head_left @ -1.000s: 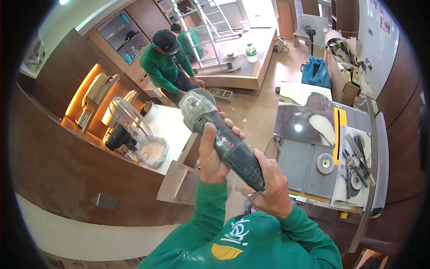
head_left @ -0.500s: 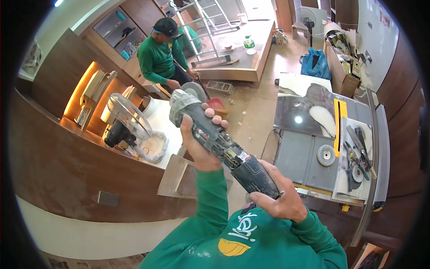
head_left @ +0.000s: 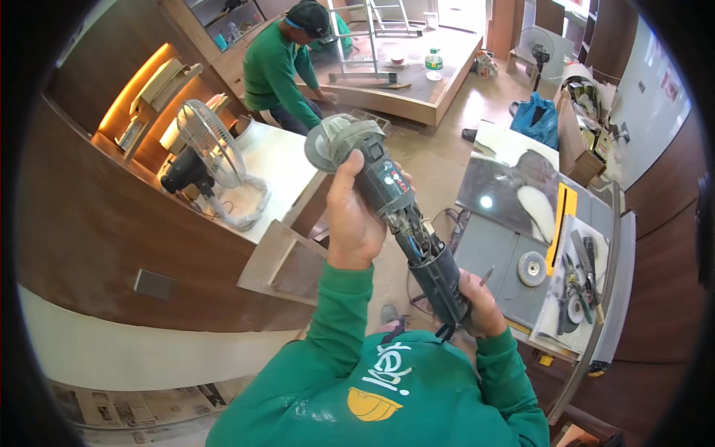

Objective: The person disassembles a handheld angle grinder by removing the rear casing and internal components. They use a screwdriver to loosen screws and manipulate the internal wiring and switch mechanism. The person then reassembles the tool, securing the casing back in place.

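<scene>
I hold a dark, dusty angle grinder [head_left: 386, 182] slantwise in front of my chest, its grey disc [head_left: 322, 145] at the upper left. Around the front of the body, near the head, my left hand [head_left: 356, 223] is closed. Midway along the tool the casing is apart, and wires and inner parts [head_left: 417, 235] show. My right hand [head_left: 482, 307] is closed on the black rear casing [head_left: 439, 283]. A thin pointed metal piece [head_left: 487, 276] sticks up beside the right fingers; most of it is hidden.
At right, a table saw [head_left: 491, 249] bears a round abrasive wheel [head_left: 532, 268], pliers and other hand tools [head_left: 577, 290]. A fan [head_left: 212, 149] stands on the white counter [head_left: 287, 179] at left. A co-worker in green [head_left: 279, 74] bends near a low platform [head_left: 424, 108] with a ladder [head_left: 365, 45].
The grinder has turned more upright and the gap in its casing looks wider. My right hand has shifted lower on the rear casing. The co-worker has bent further down.
</scene>
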Tool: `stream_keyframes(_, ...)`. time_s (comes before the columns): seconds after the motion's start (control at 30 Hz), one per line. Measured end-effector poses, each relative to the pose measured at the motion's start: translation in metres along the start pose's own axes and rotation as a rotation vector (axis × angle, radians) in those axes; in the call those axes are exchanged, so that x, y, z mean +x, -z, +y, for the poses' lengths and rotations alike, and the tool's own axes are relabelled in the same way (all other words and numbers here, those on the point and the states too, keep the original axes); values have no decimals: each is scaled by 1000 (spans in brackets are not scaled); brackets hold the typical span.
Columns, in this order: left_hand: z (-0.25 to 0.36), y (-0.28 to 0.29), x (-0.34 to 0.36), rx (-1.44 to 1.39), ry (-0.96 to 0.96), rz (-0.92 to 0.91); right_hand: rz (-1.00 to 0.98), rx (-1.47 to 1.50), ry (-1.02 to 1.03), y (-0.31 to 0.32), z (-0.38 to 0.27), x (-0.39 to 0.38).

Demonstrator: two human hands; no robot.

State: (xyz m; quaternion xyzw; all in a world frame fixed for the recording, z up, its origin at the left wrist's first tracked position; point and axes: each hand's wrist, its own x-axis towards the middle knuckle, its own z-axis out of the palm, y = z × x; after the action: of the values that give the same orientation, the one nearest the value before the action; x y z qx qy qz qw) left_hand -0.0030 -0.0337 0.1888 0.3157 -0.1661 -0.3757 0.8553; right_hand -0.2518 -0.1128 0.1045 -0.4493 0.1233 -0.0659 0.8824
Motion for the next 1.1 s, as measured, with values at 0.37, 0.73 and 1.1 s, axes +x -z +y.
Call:
stream_keyframes(0.37, -68, 28, 2, 188, 154, 35, 121, 69, 26, 40, 31, -9)
stream_keyframes(0.73, -129, 30, -25, 321, 423, 86, 355, -137, 51, 64, 49, -35)
stream_keyframes(1.1, -199, 37, -40, 342, 503, 131, 480, -76, 14, 69, 15, -29)
